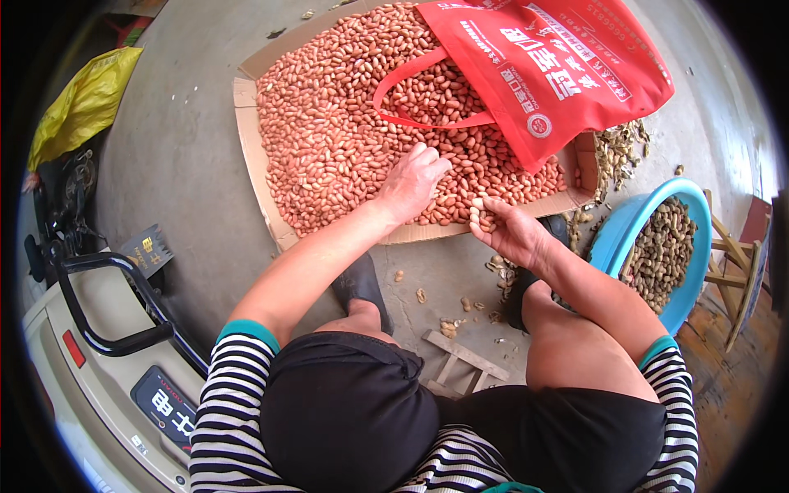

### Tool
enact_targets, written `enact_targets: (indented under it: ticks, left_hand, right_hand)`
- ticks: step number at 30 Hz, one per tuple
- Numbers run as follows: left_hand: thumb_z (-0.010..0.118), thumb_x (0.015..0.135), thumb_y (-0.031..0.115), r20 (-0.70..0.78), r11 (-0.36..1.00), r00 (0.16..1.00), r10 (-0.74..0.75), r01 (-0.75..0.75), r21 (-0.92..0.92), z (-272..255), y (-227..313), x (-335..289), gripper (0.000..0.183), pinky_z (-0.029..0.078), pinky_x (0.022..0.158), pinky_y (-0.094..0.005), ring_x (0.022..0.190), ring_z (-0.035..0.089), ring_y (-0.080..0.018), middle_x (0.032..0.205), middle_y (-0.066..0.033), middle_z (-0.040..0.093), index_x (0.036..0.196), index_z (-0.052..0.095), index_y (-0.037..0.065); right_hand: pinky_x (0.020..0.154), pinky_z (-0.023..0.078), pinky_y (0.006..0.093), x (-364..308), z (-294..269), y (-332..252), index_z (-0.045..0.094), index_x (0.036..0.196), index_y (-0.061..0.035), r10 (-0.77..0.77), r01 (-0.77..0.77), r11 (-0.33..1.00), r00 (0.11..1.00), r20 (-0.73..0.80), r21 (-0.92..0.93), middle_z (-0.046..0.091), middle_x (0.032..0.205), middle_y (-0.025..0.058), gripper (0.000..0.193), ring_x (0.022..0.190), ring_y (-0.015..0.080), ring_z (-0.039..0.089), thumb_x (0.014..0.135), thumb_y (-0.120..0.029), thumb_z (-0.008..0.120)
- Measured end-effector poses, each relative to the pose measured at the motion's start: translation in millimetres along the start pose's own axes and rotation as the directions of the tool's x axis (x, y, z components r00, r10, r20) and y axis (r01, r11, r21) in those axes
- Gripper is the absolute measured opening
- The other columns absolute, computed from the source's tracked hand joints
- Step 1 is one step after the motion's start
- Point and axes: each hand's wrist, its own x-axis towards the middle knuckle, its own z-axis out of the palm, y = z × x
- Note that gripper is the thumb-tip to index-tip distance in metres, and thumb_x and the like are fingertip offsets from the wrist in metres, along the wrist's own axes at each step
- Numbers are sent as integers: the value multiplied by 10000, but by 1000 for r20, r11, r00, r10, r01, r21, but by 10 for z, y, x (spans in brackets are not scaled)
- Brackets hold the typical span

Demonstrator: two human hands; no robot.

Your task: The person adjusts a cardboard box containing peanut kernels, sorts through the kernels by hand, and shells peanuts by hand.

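Reddish-brown shelled peanuts fill a shallow cardboard box on the floor in front of me. My left hand is over the near middle of the peanuts, fingers bent and pinched together; whatever lies between the fingertips is hidden. At the box's near right edge, my right hand is turned palm up, its fingers curled around a few peanuts. A red bag lies across the right part of the box, its handle loop resting on the peanuts.
A blue basin holding unshelled peanuts stands at my right, beside a wooden folding chair. Empty shells litter the floor. At left are a pale scooter and a yellow bag. A low wooden stool shows between my legs.
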Motion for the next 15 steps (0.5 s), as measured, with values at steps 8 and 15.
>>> enact_targets:
  ticks: [8, 15]
  left_hand:
    - [556, 735, 16, 0, 995, 995, 102, -102, 20, 52, 124, 123, 128, 438, 690, -361, 794, 484, -261, 754, -87, 480, 857, 591, 33]
    - [490, 710, 93, 13, 934, 960, 280, -275, 228, 263, 66, 230, 130, 425, 715, -362, 873, 491, -266, 829, -100, 504, 813, 547, 39]
  right_hand:
    - [766, 521, 301, -3, -30, 3, 543, 964, -32, -4, 4, 1000, 1000, 13, -6, 593, 892, 58, 184, 794, 153, 580, 936, -178, 434]
    - [736, 531, 287, -77, -42, -34, 558, 938, -34, -20, 22, 999, 998, 60, -24, 584, 871, 48, 133, 798, 149, 584, 901, -132, 476]
